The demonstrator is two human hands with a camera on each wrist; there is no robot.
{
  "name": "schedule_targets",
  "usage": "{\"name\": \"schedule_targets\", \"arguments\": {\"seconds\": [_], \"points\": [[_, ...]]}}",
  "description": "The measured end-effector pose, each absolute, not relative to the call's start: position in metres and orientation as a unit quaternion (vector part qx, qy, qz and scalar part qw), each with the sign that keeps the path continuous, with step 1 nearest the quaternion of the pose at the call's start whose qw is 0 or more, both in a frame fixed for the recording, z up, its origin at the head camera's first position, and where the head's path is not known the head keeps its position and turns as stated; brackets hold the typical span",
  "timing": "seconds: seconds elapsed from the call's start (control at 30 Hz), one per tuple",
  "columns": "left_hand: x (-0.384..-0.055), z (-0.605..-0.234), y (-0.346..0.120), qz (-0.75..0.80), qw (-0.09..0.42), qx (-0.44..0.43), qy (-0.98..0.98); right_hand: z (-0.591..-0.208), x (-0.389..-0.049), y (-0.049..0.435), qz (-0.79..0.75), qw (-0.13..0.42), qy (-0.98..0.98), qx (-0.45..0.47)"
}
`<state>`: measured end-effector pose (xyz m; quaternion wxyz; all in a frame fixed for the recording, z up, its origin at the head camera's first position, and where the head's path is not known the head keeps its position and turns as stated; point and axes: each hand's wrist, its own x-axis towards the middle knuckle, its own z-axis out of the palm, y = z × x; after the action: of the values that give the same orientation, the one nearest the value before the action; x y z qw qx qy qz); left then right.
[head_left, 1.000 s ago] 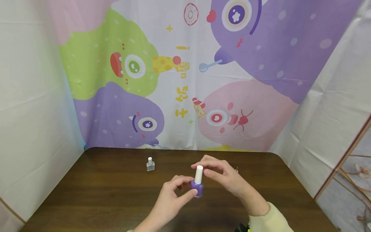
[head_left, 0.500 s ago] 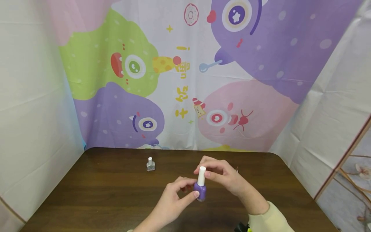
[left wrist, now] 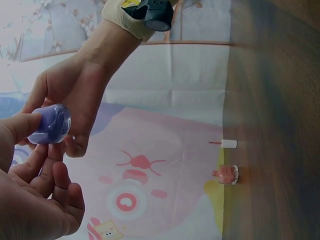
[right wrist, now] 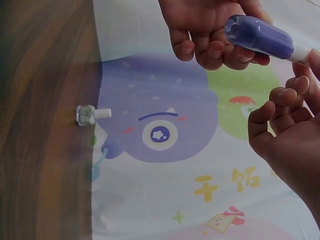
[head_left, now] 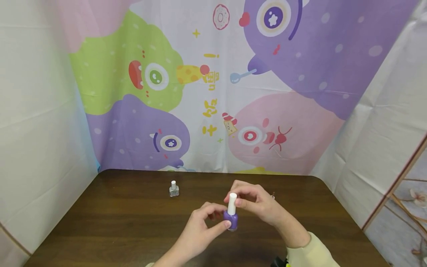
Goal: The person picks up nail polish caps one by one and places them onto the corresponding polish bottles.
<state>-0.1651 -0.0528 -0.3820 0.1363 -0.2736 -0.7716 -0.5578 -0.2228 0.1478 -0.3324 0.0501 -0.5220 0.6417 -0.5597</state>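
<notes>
From here I read a purple bottle under a white cap, a white-capped silvery-grey bottle and a coral-pink bottle. I see cream on the sleeve, streaky dark brown on the table, and a white curtain patterned with pale-dotted green and purple figures, a pink figure and yellow lettering.

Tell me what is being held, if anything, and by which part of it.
A glossy, rounded purple nail-polish bottle with a tall white cap: the left hand pinches its body, the right hand the cap.
</notes>
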Motion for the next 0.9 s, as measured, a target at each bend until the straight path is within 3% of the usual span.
{"name": "schedule_targets", "arguments": {"seconds": [0.67,0.9], "points": [[-0.1637,-0.3803,-0.0466,-0.582,0.146,-0.19,-0.777,-0.3369,-0.2223,0.1443,-0.554,-0.024,0.675,-0.487],[-0.1629,-0.3799,-0.0442,-0.582,0.174,-0.184,-0.772,-0.3368,-0.2217,0.1419,-0.557,-0.044,0.685,-0.467]]}}
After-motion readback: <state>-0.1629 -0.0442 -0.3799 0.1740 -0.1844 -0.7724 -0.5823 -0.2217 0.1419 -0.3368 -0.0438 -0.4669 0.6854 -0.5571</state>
